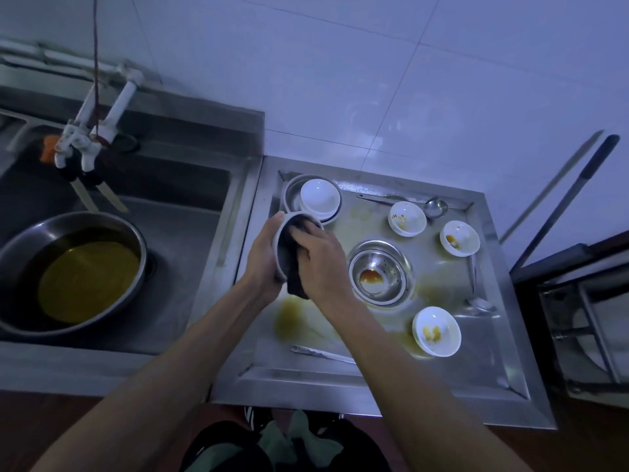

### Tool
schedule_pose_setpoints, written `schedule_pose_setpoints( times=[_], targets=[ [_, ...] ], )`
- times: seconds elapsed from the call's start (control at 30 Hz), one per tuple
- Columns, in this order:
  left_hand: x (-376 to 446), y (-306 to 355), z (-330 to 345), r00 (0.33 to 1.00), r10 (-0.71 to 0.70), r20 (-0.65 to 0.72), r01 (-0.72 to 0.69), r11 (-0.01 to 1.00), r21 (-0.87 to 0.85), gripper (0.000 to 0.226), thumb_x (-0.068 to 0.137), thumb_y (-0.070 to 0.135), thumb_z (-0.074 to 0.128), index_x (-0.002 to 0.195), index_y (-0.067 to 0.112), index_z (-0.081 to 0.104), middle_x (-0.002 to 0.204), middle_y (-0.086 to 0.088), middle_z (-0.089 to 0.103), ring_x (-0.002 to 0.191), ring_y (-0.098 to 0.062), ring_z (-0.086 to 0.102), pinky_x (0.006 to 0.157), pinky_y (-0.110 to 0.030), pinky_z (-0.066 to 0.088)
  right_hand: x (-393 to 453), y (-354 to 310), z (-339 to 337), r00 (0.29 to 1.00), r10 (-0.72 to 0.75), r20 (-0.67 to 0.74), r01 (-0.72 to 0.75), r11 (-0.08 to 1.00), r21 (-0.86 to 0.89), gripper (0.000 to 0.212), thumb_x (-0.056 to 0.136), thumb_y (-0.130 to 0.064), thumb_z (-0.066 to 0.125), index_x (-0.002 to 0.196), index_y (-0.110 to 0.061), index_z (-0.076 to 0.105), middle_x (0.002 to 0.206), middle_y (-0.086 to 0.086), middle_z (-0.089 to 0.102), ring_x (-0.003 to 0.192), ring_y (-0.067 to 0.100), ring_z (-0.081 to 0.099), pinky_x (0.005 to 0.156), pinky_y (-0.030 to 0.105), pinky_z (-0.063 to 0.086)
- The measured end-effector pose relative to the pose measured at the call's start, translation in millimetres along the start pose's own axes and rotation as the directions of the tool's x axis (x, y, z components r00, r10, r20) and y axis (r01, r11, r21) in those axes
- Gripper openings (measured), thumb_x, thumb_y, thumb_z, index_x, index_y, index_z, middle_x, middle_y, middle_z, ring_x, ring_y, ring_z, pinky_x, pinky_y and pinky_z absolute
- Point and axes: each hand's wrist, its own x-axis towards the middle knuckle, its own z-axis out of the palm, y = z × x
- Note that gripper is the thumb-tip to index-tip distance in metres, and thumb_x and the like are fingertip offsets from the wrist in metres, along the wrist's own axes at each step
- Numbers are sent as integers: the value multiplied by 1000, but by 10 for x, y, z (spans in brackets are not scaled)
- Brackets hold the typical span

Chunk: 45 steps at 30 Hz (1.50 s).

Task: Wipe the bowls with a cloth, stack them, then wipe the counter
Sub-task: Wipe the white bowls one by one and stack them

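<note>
My left hand [263, 258] grips a metal bowl [281, 233] from its outside, tilted on edge above the steel counter [374, 373]. Inside that bowl my right hand [318, 258] presses a dark cloth [295, 284], whose end hangs below the rim. Behind them a clean white bowl [320, 195] sits in a stack inside a metal bowl [292, 195]. Three stained white bowls stand apart: one at the back [407, 218], one at the right [459, 238], one near the front [436, 331]. A steel colander bowl [379, 272] with brown sauce sits mid-counter.
Yellow spills [289, 318] mark the counter. A ladle [432, 206] lies at the back, a spoon [478, 301] at the right, a utensil [321, 353] at the front. The sink on the left holds a large pan of yellow liquid [73, 275] under the taps [86, 144].
</note>
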Motion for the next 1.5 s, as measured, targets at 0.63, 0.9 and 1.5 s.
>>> schedule_pose_setpoints(
  times=[0.63,0.9,1.5],
  targets=[
    [25,79,-149,990,-139,-34,142,984,111,44,98,42,53,106,2,69,86,-16,69,71,-25,69,59,-31,56,-168,282,33,874,-178,452,332,898,-289,57,74,-4,71,127,-24,65,130,5,62,109,33,55,87,40,49],
    [64,77,-76,988,-88,-127,97,993,65,41,94,44,61,105,5,69,83,-13,67,70,-25,67,62,-34,55,-201,52,171,962,123,243,-101,990,-102,50,88,-4,51,132,-25,65,129,7,64,101,35,56,86,39,50],
    [-94,35,77,956,-258,140,290,903,-316,55,98,58,46,131,21,70,132,-5,69,122,-26,64,99,-39,50,62,57,79,984,-50,-173,42,998,-48,41,97,-13,46,135,-5,59,146,16,52,122,37,51,104,47,44]
  ],
)
